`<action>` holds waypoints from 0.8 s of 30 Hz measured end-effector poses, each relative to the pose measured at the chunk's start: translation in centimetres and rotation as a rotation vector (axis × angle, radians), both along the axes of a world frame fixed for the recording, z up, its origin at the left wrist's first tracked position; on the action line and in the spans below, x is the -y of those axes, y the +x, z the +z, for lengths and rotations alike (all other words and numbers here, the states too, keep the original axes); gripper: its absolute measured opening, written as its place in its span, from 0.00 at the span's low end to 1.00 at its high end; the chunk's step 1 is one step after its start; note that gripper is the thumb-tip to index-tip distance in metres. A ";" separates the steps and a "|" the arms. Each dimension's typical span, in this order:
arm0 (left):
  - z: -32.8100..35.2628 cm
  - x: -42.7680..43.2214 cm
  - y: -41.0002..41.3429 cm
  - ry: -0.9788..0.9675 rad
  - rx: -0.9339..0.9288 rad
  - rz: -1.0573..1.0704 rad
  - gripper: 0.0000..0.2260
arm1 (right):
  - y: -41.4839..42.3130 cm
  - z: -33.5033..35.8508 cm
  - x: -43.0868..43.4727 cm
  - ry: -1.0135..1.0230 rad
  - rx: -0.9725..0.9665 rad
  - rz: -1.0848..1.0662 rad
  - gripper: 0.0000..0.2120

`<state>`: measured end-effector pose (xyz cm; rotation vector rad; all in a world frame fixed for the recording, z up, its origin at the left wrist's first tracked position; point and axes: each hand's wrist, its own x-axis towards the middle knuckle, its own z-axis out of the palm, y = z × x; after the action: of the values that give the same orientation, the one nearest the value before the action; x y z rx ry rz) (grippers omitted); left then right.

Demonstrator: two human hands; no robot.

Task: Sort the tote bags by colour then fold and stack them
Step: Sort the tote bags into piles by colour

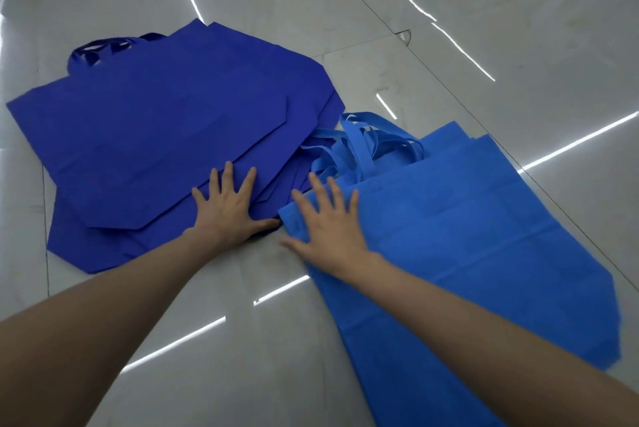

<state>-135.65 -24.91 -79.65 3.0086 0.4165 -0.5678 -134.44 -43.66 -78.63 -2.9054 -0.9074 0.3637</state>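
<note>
A pile of dark blue tote bags (166,129) lies flat on the floor at the left, handles (103,50) pointing away at the far left. A pile of lighter blue tote bags (477,240) lies at the right, its handles (366,143) bunched toward the middle and overlapping the dark pile's edge. My left hand (230,210) rests flat with spread fingers on the near right corner of the dark pile. My right hand (328,226) presses flat, fingers spread, on the near left corner of the light pile. Neither hand grips anything.
The bags lie on a glossy pale tiled floor (242,340) with bright light reflections. Bare floor stretches in front of the piles between my forearms and beyond them at the top and right.
</note>
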 end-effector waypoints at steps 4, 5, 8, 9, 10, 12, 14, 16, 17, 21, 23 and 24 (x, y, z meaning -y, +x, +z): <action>-0.3 -0.5 -0.1 -0.007 -0.074 -0.007 0.42 | 1.7 -1.7 -0.6 -0.141 -0.025 0.002 0.32; -0.4 -0.7 -0.2 -0.018 -0.077 -0.009 0.41 | 2.4 -2.0 0.1 -0.128 -0.037 -0.027 0.31; -0.6 -1.6 -0.6 -0.044 -0.079 -0.018 0.40 | 3.6 -2.6 2.1 -0.104 -0.040 -0.076 0.30; -0.6 -2.0 -0.8 -0.047 -0.083 -0.024 0.40 | 3.9 -2.6 2.8 -0.101 -0.036 -0.077 0.30; -0.6 -2.4 -1.0 -0.049 -0.091 -0.030 0.40 | 4.2 -2.7 3.6 -0.101 -0.030 -0.078 0.31; -0.6 -3.4 -1.5 -0.052 -0.100 -0.045 0.40 | 4.9 -2.8 5.4 -0.106 0.008 -0.090 0.36; -0.6 -4.4 -2.1 -0.057 -0.103 -0.053 0.40 | 5.6 -2.7 7.3 -0.108 0.036 -0.108 0.40; -0.5 -4.9 -2.6 -0.076 -0.108 -0.056 0.40 | 6.2 -2.4 8.5 -0.127 0.055 -0.132 0.39; -0.3 -5.0 -2.8 -0.105 -0.108 -0.049 0.41 | 6.4 -2.2 8.4 -0.113 0.082 -0.128 0.39; 0.5 -5.6 -3.4 -0.321 0.233 0.092 0.40 | 7.7 -0.6 3.7 0.178 0.161 -0.127 0.30; 1.1 -7.4 -3.8 -0.284 0.534 0.269 0.32 | 9.0 0.1 0.0 0.327 0.039 -0.175 0.27; 1.3 -8.7 -4.2 -0.230 0.588 0.373 0.28 | 9.8 0.3 -1.5 0.383 -0.027 -0.209 0.27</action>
<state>-139.85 -16.25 -78.36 2.6026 0.7673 0.2723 -124.59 -42.12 -78.37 -2.5989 -0.5835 0.1874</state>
